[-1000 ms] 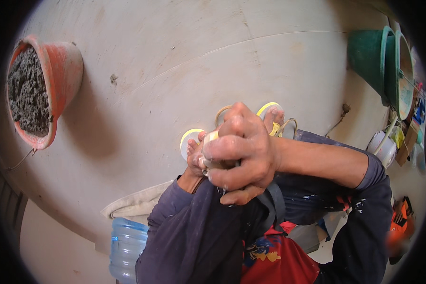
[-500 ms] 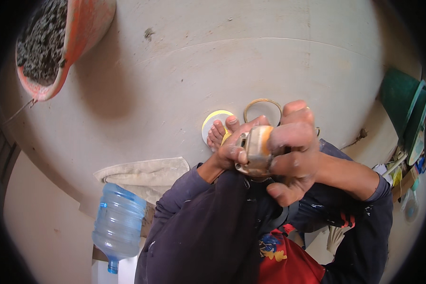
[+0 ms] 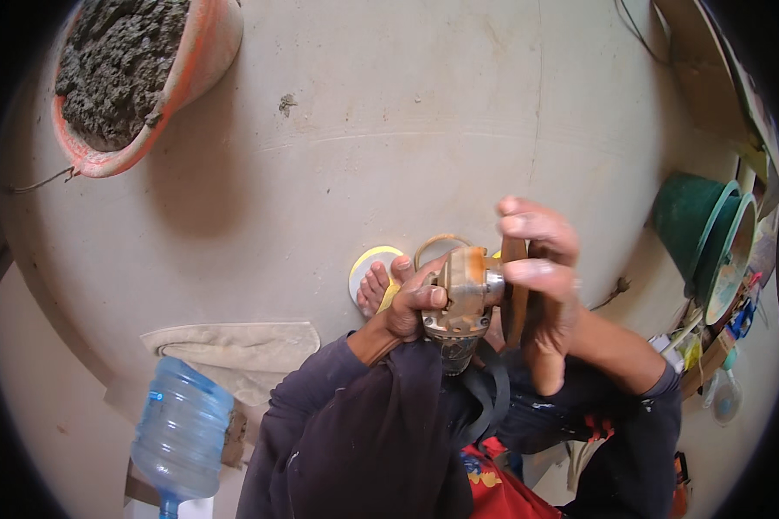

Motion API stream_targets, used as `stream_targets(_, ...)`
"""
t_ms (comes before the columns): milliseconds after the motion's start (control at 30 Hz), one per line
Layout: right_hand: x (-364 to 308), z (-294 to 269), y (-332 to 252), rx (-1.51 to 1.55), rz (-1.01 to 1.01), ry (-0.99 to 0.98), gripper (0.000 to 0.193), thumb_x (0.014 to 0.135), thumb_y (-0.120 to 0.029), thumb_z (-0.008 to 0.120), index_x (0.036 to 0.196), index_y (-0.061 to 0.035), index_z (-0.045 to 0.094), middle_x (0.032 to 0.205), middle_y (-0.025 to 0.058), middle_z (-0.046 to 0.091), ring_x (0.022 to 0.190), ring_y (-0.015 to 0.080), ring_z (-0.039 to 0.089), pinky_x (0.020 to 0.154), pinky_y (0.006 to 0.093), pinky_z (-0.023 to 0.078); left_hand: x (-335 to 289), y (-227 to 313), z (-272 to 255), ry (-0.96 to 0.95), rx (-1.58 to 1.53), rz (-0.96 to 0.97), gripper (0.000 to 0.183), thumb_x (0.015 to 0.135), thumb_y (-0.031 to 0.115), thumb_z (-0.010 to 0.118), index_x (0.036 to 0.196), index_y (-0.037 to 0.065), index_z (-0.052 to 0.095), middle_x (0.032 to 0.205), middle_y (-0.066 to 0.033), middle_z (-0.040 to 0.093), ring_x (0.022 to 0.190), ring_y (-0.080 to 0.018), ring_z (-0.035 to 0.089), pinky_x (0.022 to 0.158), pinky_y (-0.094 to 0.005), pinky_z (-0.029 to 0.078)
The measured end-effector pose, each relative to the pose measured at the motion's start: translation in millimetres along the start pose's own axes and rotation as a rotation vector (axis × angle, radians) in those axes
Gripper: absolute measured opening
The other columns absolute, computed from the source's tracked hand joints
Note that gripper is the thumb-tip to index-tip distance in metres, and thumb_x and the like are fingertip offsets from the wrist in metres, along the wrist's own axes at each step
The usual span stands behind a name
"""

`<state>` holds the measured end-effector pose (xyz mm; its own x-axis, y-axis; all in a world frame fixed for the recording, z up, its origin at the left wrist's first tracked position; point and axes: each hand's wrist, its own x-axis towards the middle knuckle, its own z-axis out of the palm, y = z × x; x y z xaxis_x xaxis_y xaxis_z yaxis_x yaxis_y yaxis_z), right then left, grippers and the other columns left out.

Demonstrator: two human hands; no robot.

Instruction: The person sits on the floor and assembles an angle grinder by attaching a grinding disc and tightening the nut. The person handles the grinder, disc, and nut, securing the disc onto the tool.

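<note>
an angle grinder [image 3: 459,294] is sitting above the person's lap, its metal head pointing away from the body and its brown disc [image 3: 515,298] facing right. the left hand [image 3: 412,304] is closing around the head, the thumb pressing on top. the right hand [image 3: 547,290] is spreading wide, its fingers overlapping the disc; whether they are touching it, i cannot tell. beyond, a sandalled foot [image 3: 375,287] is resting on the floor [image 3: 389,173]. a pale cloth [image 3: 242,336] is lying near a blue water jug [image 3: 180,424], and an orange bucket [image 3: 209,73] is holding grey mortar [image 3: 123,71].
</note>
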<state>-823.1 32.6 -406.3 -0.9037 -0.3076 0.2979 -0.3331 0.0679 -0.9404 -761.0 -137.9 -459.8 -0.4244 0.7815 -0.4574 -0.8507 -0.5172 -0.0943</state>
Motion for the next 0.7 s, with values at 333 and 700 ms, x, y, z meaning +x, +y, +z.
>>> stream_targets(333,21.6,-40.9,-25.6,-0.110,0.763,-0.104,0.027,0.086,-0.005,0.058,0.113,0.0007,0.058,0.105,0.0120,0.055,0.101,0.0211,0.056,0.089,0.0320,0.043,-6.6,13.9,-33.0,-0.140,-0.301,0.145,0.085,0.076,0.049,0.066,0.139,0.001,0.033,0.129,-0.0211,0.050,0.114,-0.0314,0.056,0.096,-0.0439,0.047)
stream_targets(700,82.4,-35.8,-76.5,-0.484,0.155,-0.186,0.032,0.075,0.002,0.070,0.106,-0.0019,0.064,0.096,0.0151,0.057,0.079,0.0253,0.064,0.068,0.0328,0.054,21.8,49.0,30.0,-0.304,-0.370,0.256,0.094,0.075,0.079,0.036,0.131,0.004,0.039,0.103,-0.0216,0.053,0.079,-0.0343,0.059,0.073,-0.0514,0.050)
